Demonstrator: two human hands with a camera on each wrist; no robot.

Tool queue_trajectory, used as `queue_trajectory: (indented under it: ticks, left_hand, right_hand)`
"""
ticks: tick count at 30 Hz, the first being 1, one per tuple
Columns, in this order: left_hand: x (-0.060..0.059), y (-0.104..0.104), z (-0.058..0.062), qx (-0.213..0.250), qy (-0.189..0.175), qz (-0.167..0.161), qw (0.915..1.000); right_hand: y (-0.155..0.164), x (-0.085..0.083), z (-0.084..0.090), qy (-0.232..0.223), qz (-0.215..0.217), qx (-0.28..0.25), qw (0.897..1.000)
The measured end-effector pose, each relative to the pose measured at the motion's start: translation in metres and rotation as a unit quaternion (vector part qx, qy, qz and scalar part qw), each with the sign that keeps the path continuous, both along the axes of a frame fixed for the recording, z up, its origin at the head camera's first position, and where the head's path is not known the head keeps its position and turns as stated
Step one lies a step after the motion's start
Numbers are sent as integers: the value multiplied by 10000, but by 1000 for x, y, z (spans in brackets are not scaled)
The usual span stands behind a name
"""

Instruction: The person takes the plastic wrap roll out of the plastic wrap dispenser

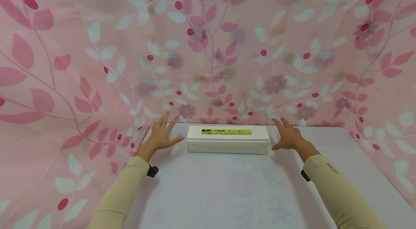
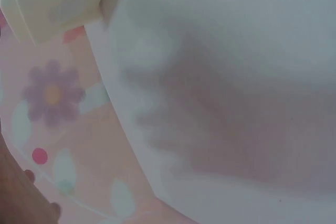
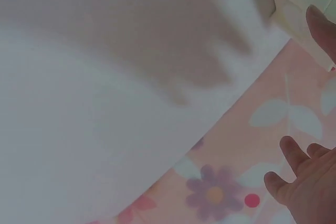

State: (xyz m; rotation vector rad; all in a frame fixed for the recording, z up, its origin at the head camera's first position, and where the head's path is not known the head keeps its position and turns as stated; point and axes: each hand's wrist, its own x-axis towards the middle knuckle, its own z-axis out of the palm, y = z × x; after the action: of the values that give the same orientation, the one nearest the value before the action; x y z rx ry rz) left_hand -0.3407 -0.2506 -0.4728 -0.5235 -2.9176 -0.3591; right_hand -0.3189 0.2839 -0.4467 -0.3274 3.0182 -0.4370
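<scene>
A long white box (image 1: 227, 146) with a lid and a yellow-green label (image 1: 226, 132) lies at the table's far edge. To its left, my left hand (image 1: 161, 135) is spread, the thumb pointing at the box's end with a small gap. On the other side my right hand (image 1: 287, 137) is spread too, fingers apart and close to the right end. Neither hand holds anything. The left wrist view catches one end of the box (image 2: 63, 3) at its top left. In the right wrist view, the thumb (image 3: 321, 30) overlaps the box's corner and the other fingers are extended.
The box rests on a pale, whitish tabletop (image 1: 221, 193) with faint printed marks. Behind it and along both sides hangs a pink curtain (image 1: 208, 59) with leaves and flowers. Soft shadows of the hands fall on the tabletop in both wrist views.
</scene>
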Motion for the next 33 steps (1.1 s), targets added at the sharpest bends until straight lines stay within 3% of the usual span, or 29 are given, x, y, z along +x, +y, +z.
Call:
queue_trajectory:
  ticks: [9,14,20,27,33]
  left_hand:
    - [0,11,-10,-244,-78,-136,9996]
    - [0,22,-4,-48,-82,-348,9994]
    - [-3,32,0,-516,-102,-340,9980]
    - [-3,46,5,-247,-406,-481,9977]
    - [-10,50,0,-180,-641,-509,9965]
  right_hand:
    - [-10,-1,-8,58,213,-225,9995]
    - [-15,-4,-12,41,235,-281,9993]
    - [-24,-7,-12,95,288,-179,9994]
    - [-33,-7,-10,-96,245,-449,9986]
    - [-39,-9,-9,-268,257,-702,9968]
